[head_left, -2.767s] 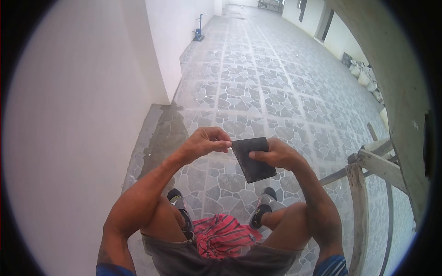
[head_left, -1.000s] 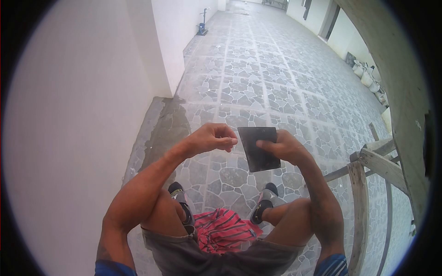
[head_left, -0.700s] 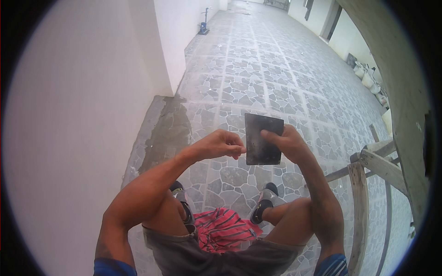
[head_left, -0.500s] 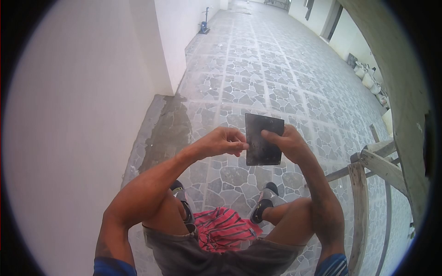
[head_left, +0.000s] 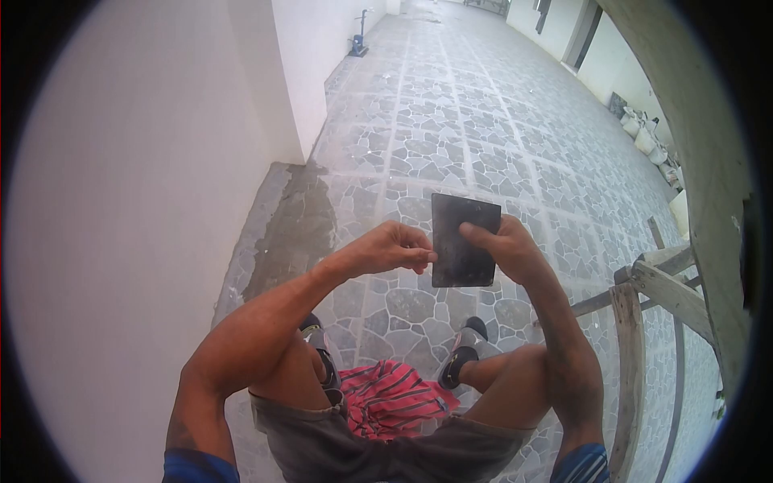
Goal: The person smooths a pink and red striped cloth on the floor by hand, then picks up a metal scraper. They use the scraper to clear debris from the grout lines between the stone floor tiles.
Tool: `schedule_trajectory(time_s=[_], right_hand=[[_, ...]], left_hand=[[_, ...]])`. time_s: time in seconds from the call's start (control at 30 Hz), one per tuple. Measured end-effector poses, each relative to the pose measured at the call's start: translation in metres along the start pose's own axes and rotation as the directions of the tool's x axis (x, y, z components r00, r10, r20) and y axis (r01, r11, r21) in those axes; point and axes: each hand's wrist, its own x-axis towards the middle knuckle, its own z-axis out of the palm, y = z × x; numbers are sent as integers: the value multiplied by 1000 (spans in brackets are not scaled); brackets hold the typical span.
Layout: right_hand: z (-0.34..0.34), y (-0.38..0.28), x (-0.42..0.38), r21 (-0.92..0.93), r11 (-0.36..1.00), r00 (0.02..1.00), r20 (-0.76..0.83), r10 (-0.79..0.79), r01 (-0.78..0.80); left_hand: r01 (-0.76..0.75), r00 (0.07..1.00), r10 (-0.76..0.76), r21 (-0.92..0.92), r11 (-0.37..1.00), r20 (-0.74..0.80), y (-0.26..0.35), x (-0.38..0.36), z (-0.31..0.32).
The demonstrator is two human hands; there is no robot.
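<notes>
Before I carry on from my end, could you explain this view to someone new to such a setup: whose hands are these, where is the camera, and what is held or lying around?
There is no machine here: these are a person's two bare hands. One camera, worn on the head, takes every picture, looking forward and down.

The right hand grips a dark rectangular piece, thumb across its face. The left hand has its fingertips at the opposite edge; whether they touch it, I cannot tell.

Below is a floor with a stone pattern. Pink striped cloth is bunched between the legs. A wooden frame stands at the right, and a small blue device stands farther off by the left wall.
</notes>
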Motion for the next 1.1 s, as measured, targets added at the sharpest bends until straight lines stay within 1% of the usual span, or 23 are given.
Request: schedule_trajectory(time_s=[0.13,0.27,0.37,0.47,0.53,0.67,0.73,0.83,0.93,1.03,1.1], right_hand=[[0,2,1,65,998,1000,-28,13,-11],[0,6,0,203,979,999,-30,11,-5],[1,8,2,276,961,995,-98,16,12],[-10,20,10,233,972,990,-123,71,-41],[-10,21,8,271,962,989,-133,60,-22],[-4,15,4,297,955,985,-161,57,-6],[-6,18,6,278,960,987,-152,57,-13],[-4,18,6,263,965,988,-147,56,-15],[-5,20,7,253,967,987,-145,61,-23],[-5,21,8,247,969,988,-138,62,-26],[-4,20,7,261,965,989,-136,60,-22]], left_hand=[[-15,1000,15,3,1000,-12,1,-1,-1],[-2,1000,2,-18,1000,-26,8,-4,0],[-3,1000,3,-7,1000,-29,11,-6,-1],[-10,1000,10,27,1000,-27,9,-7,-4],[-19,999,20,29,999,-26,5,-6,-6],[30,997,-30,-6,1000,-66,9,-8,-4],[56,996,-58,-19,998,-72,10,-7,-3],[74,995,-76,-32,997,-59,12,-7,0],[-14,999,16,43,999,-45,9,-7,6],[45,999,-44,76,996,-7,13,-7,10],[35,999,-36,49,998,9,7,-5,10]])
